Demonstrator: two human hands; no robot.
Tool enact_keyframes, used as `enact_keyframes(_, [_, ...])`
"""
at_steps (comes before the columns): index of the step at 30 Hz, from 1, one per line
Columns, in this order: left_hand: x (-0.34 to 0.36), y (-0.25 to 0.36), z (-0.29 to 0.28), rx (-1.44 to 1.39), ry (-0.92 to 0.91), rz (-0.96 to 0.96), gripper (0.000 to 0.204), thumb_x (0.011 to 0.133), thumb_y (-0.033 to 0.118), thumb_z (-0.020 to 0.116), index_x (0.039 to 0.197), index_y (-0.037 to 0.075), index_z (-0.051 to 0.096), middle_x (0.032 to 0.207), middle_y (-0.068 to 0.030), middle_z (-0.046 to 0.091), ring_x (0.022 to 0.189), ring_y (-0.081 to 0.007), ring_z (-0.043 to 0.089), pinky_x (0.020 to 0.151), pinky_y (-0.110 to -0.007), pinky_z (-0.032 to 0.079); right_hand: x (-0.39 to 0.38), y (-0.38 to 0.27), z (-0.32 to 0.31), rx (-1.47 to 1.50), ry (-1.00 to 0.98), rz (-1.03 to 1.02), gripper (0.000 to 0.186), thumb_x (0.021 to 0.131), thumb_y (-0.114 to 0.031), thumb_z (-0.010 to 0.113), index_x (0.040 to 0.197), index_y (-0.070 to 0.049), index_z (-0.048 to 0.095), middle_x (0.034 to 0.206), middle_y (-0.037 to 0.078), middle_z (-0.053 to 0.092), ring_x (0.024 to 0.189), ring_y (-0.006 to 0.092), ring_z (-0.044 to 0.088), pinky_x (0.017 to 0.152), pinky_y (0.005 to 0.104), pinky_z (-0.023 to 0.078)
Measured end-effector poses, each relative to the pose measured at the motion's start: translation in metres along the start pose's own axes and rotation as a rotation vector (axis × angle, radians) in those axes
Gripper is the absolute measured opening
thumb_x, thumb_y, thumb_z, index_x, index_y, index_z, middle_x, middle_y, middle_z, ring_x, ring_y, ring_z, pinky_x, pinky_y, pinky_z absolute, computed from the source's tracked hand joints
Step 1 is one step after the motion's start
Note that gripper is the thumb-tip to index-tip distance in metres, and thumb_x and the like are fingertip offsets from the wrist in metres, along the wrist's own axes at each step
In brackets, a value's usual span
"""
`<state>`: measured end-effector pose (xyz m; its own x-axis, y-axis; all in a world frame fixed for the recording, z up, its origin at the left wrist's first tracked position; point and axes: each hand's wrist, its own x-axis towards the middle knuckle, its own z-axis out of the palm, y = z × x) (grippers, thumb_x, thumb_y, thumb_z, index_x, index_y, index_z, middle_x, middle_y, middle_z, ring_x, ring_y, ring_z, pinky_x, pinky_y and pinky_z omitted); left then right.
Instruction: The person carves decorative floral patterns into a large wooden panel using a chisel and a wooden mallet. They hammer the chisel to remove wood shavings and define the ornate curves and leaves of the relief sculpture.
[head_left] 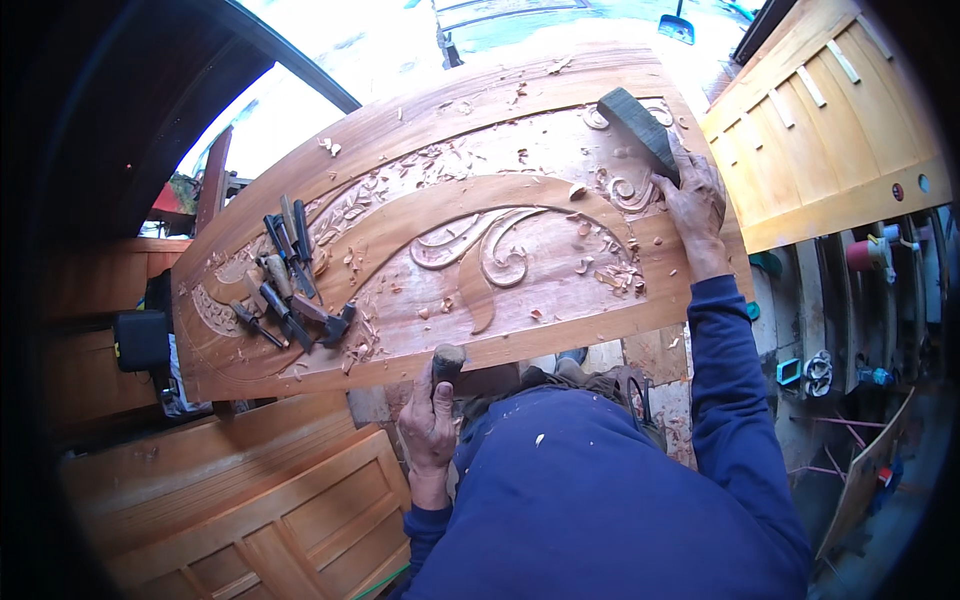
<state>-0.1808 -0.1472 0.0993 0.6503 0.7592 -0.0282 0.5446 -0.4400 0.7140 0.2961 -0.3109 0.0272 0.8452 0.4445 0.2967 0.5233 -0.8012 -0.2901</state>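
A carved wooden panel (590, 345) with raised scrolls lies across the bench in front of me. At its near edge my left hand (428, 425) is closed around a short dark tool handle (447, 366) with a round tan end; the rest of that tool is hidden. Over the panel's right end, my right hand (697, 200) grips the lower end of a dark greenish rectangular block (637, 128), which slants up and leftward over the carving. Several carving chisels (290, 245) lie heaped on the panel's left part, with a hammer (338, 325) beside them.
Curled wood shavings (620, 275) are scattered over the carving. A panelled door (330, 510) lies low at the left, and a light wooden panel (820, 130) stands at the right. A dark case (143, 340) sits past the left end. A blue dustpan (677, 28) is at the far side.
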Motion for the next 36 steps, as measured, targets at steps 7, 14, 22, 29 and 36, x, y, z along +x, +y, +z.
enact_keyframes(7, [0.034, 0.034, 0.014, -0.18, -0.039, 0.211, 0.043, 0.108, 0.024, 0.061, 0.146, 0.004, 0.056, 0.101, -0.0193, 0.078, 0.086, -0.0325, 0.079, 0.069, -0.042, 0.059, -0.034, -0.048, -0.014, 0.195, 0.418, -0.31, 0.078, 0.094, -0.053, 0.074, 0.154, -0.008, 0.053, 0.134, 0.014, 0.068, 0.125, 0.0307, 0.063, 0.108, 0.0434, 0.045])
enact_keyframes(14, [0.112, 0.084, 0.092, -0.448, -0.365, 0.447, 0.042, 0.105, 0.006, 0.063, 0.143, 0.004, 0.045, 0.104, -0.0185, 0.076, 0.088, -0.0245, 0.075, 0.074, -0.035, 0.056, -0.163, -0.178, -0.049, 1.83, -0.15, 0.304, 0.063, 0.111, -0.047, 0.052, 0.15, 0.002, 0.05, 0.144, 0.011, 0.058, 0.127, 0.0173, 0.054, 0.115, 0.0353, 0.039])
enact_keyframes(22, [0.216, 0.032, 0.116, -0.196, -0.636, 1.058, 0.065, 0.102, 0.023, 0.069, 0.161, 0.015, 0.043, 0.16, -0.0135, 0.051, 0.152, -0.0357, 0.042, 0.123, -0.049, 0.038, -0.124, -0.147, -0.04, 1.611, 0.511, 0.678, 0.063, 0.109, -0.051, 0.053, 0.155, -0.009, 0.041, 0.081, 0.006, 0.06, 0.061, 0.014, 0.06, 0.052, 0.0272, 0.05])
enact_keyframes(29, [0.347, -0.014, 0.094, 0.532, -0.271, 1.136, 0.049, 0.11, 0.05, 0.047, 0.148, 0.025, 0.063, 0.159, -0.0001, 0.055, 0.156, -0.0309, 0.037, 0.13, -0.056, 0.019, -0.074, -0.161, 0.004, 1.707, 0.691, 0.746, 0.047, 0.102, -0.046, 0.067, 0.138, -0.019, 0.053, 0.082, 0.004, 0.061, 0.061, 0.0141, 0.059, 0.048, 0.0284, 0.048])
enact_keyframes(36, [0.41, 0.014, 0.115, -0.421, -0.25, 0.668, 0.049, 0.114, 0.039, 0.046, 0.132, 0.0, 0.07, 0.14, -0.0207, 0.067, 0.135, -0.0331, 0.061, 0.117, -0.043, 0.044, -0.003, -0.171, 0.057, 1.695, 0.888, 0.664, 0.033, 0.103, -0.035, 0.071, 0.127, -0.021, 0.053, 0.098, 0.007, 0.061, 0.07, 0.0165, 0.064, 0.047, 0.0273, 0.05])
